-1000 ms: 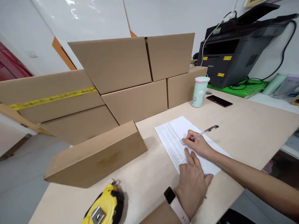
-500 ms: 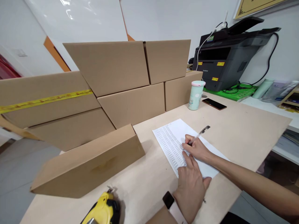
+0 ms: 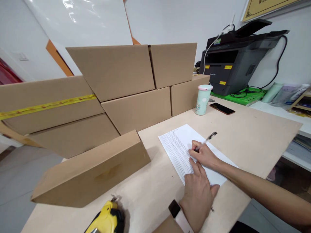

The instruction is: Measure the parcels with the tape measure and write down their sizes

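A white printed sheet with columns of small text lies on the light wooden table. My right hand is closed around a silver pen, its tip on the sheet. My left hand lies flat on the sheet's near edge, forefinger stretched out along the printed columns. A watch with a pale strap is on my left wrist.
A loose cardboard box lies left of the sheet, and a wall of stacked boxes stands behind it, with a yellow tape strip. A yellow tape measure is at the near edge. A mint cup, phone and printer stand further back.
The view has shifted a little, so the table things sit slightly lower and more to the left. My hands stay on the sheet, and the pen has barely moved.
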Tool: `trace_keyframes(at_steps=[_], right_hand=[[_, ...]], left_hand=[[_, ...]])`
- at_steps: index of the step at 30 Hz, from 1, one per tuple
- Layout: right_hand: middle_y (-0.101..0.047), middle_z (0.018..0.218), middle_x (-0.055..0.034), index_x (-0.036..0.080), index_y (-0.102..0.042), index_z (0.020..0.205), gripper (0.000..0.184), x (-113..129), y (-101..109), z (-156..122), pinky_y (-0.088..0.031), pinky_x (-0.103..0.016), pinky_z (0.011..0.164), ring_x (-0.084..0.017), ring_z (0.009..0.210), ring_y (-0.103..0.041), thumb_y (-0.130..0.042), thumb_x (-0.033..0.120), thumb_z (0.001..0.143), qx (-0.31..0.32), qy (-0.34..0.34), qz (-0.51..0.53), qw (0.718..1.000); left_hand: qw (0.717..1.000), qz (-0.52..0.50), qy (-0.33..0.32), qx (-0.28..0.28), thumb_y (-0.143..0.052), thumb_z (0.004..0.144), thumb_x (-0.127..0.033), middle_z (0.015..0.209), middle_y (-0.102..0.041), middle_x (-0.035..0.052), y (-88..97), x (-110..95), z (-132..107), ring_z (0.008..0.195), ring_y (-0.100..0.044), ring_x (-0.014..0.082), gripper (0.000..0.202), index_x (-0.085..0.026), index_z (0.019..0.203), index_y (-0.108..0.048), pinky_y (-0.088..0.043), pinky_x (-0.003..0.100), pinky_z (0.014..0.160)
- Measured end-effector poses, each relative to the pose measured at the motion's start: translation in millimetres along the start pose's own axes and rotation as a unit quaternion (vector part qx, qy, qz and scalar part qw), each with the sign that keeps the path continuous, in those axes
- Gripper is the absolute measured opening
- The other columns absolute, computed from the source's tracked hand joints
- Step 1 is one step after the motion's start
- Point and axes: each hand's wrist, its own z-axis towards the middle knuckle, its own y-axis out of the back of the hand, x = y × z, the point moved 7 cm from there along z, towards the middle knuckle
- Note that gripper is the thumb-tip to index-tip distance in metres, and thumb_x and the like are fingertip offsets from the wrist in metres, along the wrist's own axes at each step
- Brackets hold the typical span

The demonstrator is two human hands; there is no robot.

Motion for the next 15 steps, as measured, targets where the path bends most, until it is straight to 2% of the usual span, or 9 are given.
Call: trace_keyframes(at_steps=[6,10,15], right_hand=[[-0.034,0.054,0.0066,0.023,-0.035,0.057,0.023,-2.0,-2.0,0.2,-0.026,-0.024,0.047,-0.011,0.051,-0.034,-0.053,0.02,0.071,0.005,-0.003,0.0,1.0],[-0.034,0.054,0.0066,0.023,-0.034,0.056,0.023,-4.1,-2.3,1.0,-0.024,-0.025,0.047,-0.011,0.051,-0.033,-0.052,0.018,0.07,0.006,-0.002,0.006,1.0],[-0.034,0.055,0.0065,0.023,-0.035,0.056,0.023,-4.2,-1.2,1.1,-0.025,-0.025,0.048,-0.011,0.052,-0.034,-0.052,0.018,0.071,0.001,0.003,0.004,1.0]], left_hand=[[1.0,0.006,0.001,0.0,-0.054,0.08,-0.056,0.132,-0.044,0.0357,-0.7,-0.6,1.8,0.09,-0.065,0.033,0.083,0.004,0.134,-0.039,-0.056,0.038,0.06],[1.0,0.017,-0.002,0.012,-0.053,0.08,-0.056,0.132,-0.043,0.0367,-1.8,-1.1,0.9,0.083,-0.066,0.0303,0.084,0.006,0.134,-0.037,-0.055,0.037,0.058],[0.999,0.033,-0.003,-0.007,-0.051,0.081,-0.058,0.135,-0.04,0.035,0.8,-0.8,-1.0,0.079,-0.067,0.0282,0.082,0.004,0.133,-0.041,-0.055,0.037,0.058]])
